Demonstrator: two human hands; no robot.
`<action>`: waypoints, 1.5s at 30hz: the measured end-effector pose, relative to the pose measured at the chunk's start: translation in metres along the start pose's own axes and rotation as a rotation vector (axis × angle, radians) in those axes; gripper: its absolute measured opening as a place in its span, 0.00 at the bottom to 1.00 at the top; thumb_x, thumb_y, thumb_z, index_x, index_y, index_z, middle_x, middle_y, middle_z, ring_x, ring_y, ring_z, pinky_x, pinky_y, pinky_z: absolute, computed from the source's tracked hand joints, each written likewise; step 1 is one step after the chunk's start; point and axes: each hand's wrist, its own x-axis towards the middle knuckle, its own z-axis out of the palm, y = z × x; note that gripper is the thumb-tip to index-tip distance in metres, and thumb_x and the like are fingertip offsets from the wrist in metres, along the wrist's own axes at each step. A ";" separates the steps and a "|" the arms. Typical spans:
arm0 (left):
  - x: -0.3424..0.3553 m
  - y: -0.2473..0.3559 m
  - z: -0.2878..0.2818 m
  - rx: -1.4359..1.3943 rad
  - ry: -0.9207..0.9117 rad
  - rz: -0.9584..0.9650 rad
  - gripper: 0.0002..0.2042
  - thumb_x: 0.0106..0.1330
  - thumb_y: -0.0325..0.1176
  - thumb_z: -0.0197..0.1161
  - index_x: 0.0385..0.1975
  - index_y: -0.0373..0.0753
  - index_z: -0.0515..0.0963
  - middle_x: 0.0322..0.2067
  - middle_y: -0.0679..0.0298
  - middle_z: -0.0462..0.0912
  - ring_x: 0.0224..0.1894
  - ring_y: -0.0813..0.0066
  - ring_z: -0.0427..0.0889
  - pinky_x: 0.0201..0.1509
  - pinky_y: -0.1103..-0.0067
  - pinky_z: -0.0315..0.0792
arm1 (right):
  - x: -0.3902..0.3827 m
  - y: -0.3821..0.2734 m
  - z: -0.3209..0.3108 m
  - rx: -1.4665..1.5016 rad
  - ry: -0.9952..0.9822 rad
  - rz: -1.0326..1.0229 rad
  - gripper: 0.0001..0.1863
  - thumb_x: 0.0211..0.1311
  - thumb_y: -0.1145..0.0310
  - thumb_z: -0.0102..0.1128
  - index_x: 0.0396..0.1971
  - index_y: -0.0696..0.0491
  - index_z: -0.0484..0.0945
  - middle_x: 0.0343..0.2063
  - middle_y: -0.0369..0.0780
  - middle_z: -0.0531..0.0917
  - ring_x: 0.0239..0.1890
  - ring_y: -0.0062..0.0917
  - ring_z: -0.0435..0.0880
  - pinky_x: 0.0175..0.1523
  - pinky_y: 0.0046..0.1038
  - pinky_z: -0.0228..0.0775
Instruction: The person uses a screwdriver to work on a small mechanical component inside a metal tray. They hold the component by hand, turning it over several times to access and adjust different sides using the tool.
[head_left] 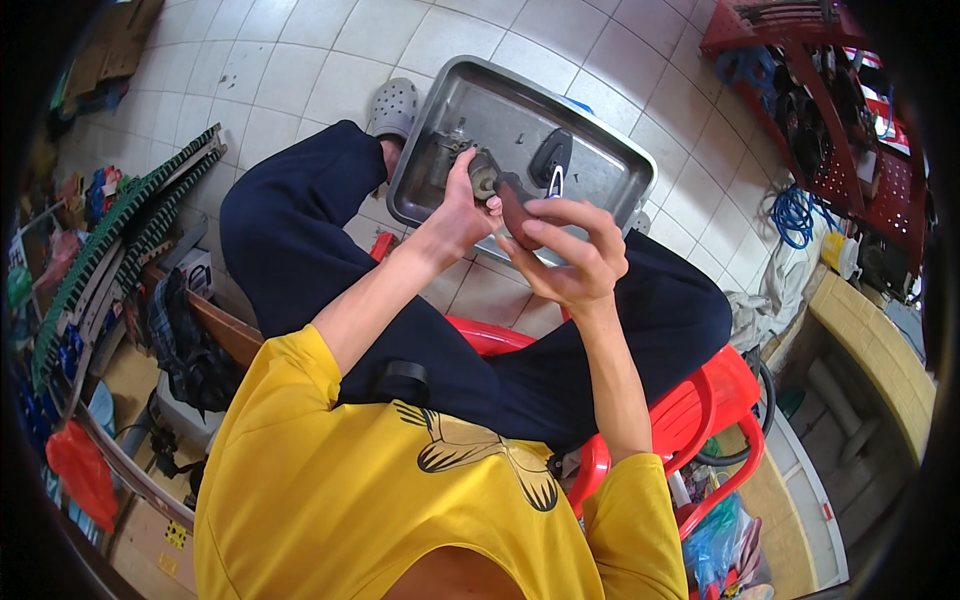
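Observation:
Over the near side of a shallow metal tray, my left hand is closed on a grey metal part with a rounded body. Its thumb points up along the part, and the other fingers are partly hidden. Just to the right, my right hand pinches a reddish-brown curved piece, shaped like a handle, between thumb and fingers. The dark far end of this piece meets or overlaps the metal part; I cannot tell which. Beyond my hands in the tray lie a black part and a white-and-blue slim item.
Small loose pieces lie in the tray, which rests on the tiled floor between my legs. I sit on a red plastic chair. A red metal rack and blue coiled cable are at right; cluttered shelving is at left.

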 end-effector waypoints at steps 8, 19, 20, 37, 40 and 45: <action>0.006 -0.003 0.014 -0.118 0.152 0.019 0.30 0.73 0.67 0.47 0.35 0.41 0.76 0.30 0.64 0.79 0.33 0.70 0.78 0.38 0.71 0.75 | 0.000 0.002 -0.004 -0.015 -0.016 0.080 0.24 0.41 0.69 0.86 0.43 0.44 0.88 0.40 0.38 0.88 0.30 0.23 0.87 0.29 0.22 0.75; 0.002 0.000 0.004 -0.107 -0.098 -0.001 0.30 0.75 0.65 0.42 0.37 0.40 0.76 0.32 0.62 0.77 0.35 0.65 0.77 0.41 0.67 0.75 | -0.003 -0.002 -0.007 -0.035 -0.017 0.086 0.25 0.42 0.76 0.86 0.43 0.48 0.85 0.43 0.44 0.87 0.38 0.27 0.88 0.36 0.22 0.82; -0.004 0.000 0.016 -0.110 -0.079 -0.006 0.30 0.76 0.65 0.42 0.38 0.40 0.76 0.32 0.62 0.77 0.35 0.65 0.78 0.41 0.67 0.75 | 0.001 -0.001 -0.006 -0.006 -0.021 0.105 0.24 0.42 0.76 0.86 0.43 0.48 0.85 0.42 0.44 0.87 0.38 0.27 0.88 0.37 0.23 0.83; -0.008 -0.004 0.067 -0.230 0.347 0.015 0.32 0.73 0.67 0.41 0.25 0.42 0.72 0.13 0.66 0.66 0.13 0.72 0.58 0.23 0.75 0.56 | -0.006 0.000 0.000 -0.036 0.078 0.106 0.23 0.42 0.78 0.83 0.41 0.44 0.90 0.43 0.39 0.83 0.34 0.21 0.88 0.32 0.18 0.79; -0.012 -0.002 0.073 -0.233 0.333 0.004 0.32 0.74 0.66 0.40 0.25 0.41 0.73 0.13 0.66 0.67 0.13 0.73 0.58 0.24 0.75 0.59 | 0.000 0.000 -0.001 0.008 0.084 0.147 0.22 0.42 0.78 0.84 0.41 0.49 0.87 0.45 0.43 0.88 0.34 0.25 0.90 0.33 0.21 0.81; -0.018 -0.004 0.072 -0.162 0.329 -0.020 0.32 0.74 0.65 0.39 0.24 0.42 0.74 0.14 0.67 0.69 0.14 0.74 0.59 0.25 0.77 0.63 | 0.001 -0.001 0.002 0.123 0.005 0.161 0.21 0.44 0.81 0.83 0.39 0.52 0.83 0.43 0.42 0.87 0.36 0.23 0.88 0.35 0.22 0.81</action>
